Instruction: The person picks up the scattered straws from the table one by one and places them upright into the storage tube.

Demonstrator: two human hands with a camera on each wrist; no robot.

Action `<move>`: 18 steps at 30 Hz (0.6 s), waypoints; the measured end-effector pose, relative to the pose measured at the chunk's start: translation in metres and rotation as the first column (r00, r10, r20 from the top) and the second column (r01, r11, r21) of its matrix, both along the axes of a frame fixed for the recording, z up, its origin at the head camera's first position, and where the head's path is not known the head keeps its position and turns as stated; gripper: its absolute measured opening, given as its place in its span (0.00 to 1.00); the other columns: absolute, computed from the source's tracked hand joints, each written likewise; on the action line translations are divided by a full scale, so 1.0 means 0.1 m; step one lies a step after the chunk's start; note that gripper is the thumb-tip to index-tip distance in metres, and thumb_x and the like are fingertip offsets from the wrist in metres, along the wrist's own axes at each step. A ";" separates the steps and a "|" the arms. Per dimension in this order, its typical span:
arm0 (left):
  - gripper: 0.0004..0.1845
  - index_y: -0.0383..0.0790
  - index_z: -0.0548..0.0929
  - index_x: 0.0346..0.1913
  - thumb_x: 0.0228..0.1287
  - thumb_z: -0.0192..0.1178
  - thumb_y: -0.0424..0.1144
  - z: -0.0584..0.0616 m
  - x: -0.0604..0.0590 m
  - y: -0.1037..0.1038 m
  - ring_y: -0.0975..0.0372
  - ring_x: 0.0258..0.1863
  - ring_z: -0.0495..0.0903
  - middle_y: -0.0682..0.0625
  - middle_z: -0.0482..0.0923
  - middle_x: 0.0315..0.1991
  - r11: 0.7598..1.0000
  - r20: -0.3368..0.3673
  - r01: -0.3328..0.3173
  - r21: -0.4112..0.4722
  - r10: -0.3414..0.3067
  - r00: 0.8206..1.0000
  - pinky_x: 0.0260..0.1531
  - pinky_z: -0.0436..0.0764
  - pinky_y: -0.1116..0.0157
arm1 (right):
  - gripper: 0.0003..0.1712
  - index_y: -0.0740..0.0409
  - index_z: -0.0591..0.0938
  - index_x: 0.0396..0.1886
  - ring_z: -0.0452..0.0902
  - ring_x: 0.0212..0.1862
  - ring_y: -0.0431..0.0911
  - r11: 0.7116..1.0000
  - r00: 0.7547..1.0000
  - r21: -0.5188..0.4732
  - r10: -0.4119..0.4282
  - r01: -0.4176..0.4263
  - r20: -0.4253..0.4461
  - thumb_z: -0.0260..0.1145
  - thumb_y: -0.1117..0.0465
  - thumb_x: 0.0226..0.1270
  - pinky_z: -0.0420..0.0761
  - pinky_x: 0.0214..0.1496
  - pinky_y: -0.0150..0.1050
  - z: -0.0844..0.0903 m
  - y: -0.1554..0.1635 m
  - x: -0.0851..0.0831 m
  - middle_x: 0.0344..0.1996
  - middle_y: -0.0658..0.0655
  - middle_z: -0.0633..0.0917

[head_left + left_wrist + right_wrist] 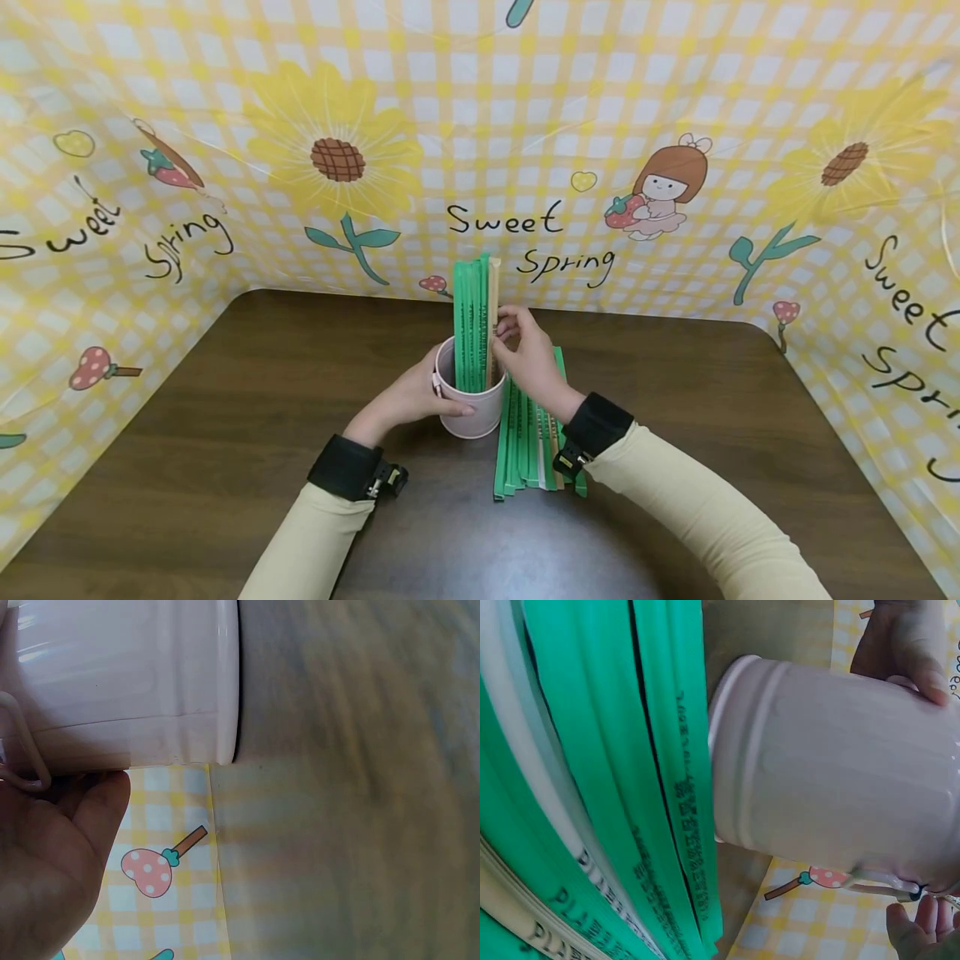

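A small pale pink bucket [471, 423] stands upright on the table, and my left hand [414, 390] grips its side with the thumb across the front. Several long, narrow green packets [470, 325] with black print stand in it, rising well above the rim. Against their right side is a tan packet [494, 287], which my right hand [534, 360] pinches above the rim. The right wrist view shows the fingertips [922, 930] by the bucket's wire handle [885, 883]. Inside the bucket, the packets' lower ends are hidden.
On the brown table [300, 358], right of the bucket, lies a row of packets [517, 450], mostly green with white and tan ones among them. My right forearm passes over part of it. Yellow checked cloth [480, 125] walls off the back and sides.
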State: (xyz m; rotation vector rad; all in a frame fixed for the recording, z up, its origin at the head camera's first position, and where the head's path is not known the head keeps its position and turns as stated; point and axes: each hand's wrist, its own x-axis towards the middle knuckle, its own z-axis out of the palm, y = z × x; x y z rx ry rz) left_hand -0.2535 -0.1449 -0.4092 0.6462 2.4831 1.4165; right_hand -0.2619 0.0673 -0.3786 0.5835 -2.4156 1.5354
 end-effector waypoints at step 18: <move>0.62 0.32 0.47 0.80 0.52 0.80 0.42 0.01 0.01 0.00 0.41 0.71 0.68 0.31 0.61 0.74 1.000 -0.018 -0.007 -0.015 0.007 1.000 0.69 0.71 0.41 | 0.27 0.67 0.71 0.68 0.79 0.55 0.60 1.000 0.991 0.012 0.007 -0.008 0.137 0.65 0.65 0.73 0.81 0.56 0.49 0.05 0.05 0.03 0.49 0.67 0.81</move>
